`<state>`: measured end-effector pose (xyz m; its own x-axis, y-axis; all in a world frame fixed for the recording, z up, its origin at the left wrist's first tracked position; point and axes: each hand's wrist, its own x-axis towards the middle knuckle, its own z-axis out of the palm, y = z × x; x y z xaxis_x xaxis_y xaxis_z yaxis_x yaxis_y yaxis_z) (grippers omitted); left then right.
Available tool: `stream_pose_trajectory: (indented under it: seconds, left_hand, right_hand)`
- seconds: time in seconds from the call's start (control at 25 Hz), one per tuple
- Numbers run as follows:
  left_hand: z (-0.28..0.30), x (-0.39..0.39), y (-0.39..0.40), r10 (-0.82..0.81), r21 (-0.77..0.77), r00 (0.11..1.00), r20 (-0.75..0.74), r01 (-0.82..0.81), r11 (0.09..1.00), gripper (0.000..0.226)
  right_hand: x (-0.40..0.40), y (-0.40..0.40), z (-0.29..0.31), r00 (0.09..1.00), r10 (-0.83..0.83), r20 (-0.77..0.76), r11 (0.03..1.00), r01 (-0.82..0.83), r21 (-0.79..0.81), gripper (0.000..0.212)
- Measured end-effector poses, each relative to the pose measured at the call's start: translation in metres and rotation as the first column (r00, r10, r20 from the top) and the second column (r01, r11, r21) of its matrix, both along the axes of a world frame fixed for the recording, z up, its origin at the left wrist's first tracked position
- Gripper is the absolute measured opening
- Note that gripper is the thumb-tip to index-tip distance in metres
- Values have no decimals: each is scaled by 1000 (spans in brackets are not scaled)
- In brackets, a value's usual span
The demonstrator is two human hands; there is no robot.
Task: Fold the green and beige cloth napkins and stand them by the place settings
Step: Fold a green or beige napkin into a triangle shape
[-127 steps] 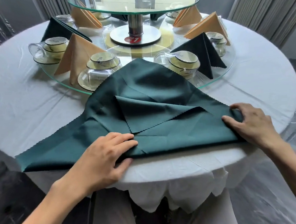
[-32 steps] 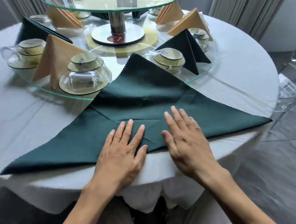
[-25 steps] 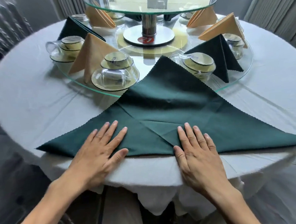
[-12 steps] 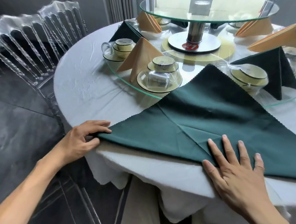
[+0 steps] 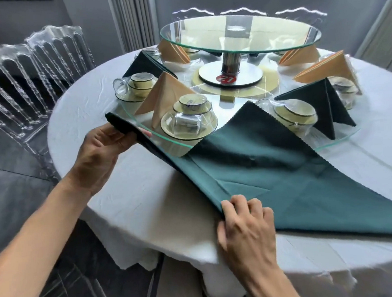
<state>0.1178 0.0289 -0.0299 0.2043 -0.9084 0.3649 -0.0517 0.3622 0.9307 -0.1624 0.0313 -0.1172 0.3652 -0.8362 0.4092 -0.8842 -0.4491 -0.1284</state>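
Note:
A large green napkin (image 5: 272, 166), folded into a triangle, lies on the white tablecloth (image 5: 127, 181) at the near edge. My left hand (image 5: 100, 150) grips its left corner and holds it lifted above the table, near the glass turntable's rim. My right hand (image 5: 244, 228) has curled fingers pinching the napkin's near folded edge at the middle. Folded napkins stand on the turntable: a beige one (image 5: 163, 92) by a cup set and a green one (image 5: 322, 104) at the right.
A two-tier glass turntable (image 5: 240, 34) fills the table's middle, with cup-and-saucer sets (image 5: 190, 118) around its lower tier (image 5: 166, 141). More beige napkins (image 5: 324, 67) and a green one (image 5: 142, 64) stand farther back. Clear plastic chairs (image 5: 23, 74) stand at the left.
My left hand has lifted the napkin's left corner off the table and swung it up toward the turntable. My right hand went from flat pressing to pinching the near edge.

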Motion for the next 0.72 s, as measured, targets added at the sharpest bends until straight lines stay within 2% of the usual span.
stream_pose_trajectory:
  seconds: [0.04,0.08,0.2,0.36,0.44,0.48,0.6,0.72]
  left_hand:
    - [9,-7,-3,-12,-27,1000,-9,12,1000,39]
    - [16,-13,-8,-28,-41,999,-16,27,999,38]
    - [29,-30,-23,-63,34,997,34,62,998,20]
    - [8,-60,-52,-11,220,983,184,-30,975,11]
    - [-8,-72,-69,16,283,964,267,-94,954,6]
    - [-15,-76,-78,31,295,945,326,-133,946,12]
    - [-26,-91,-105,99,241,803,587,-290,926,38]
    - [-28,-101,-125,142,146,636,758,-379,914,32]
  right_hand:
    - [2,4,0,999,3,42,999,-1,-32,5]
    - [1,10,0,996,11,93,999,-7,-49,4]
    - [-8,28,-6,972,31,232,998,-18,-56,12]
    - [-18,40,-10,917,-87,389,990,35,137,33]
    - [-22,40,-11,903,-114,413,985,47,168,31]
    - [-24,38,-10,901,-119,418,981,42,188,27]
    - [-29,29,-7,914,-123,386,968,26,249,17]
    - [-30,20,-5,940,-129,315,978,68,197,8]
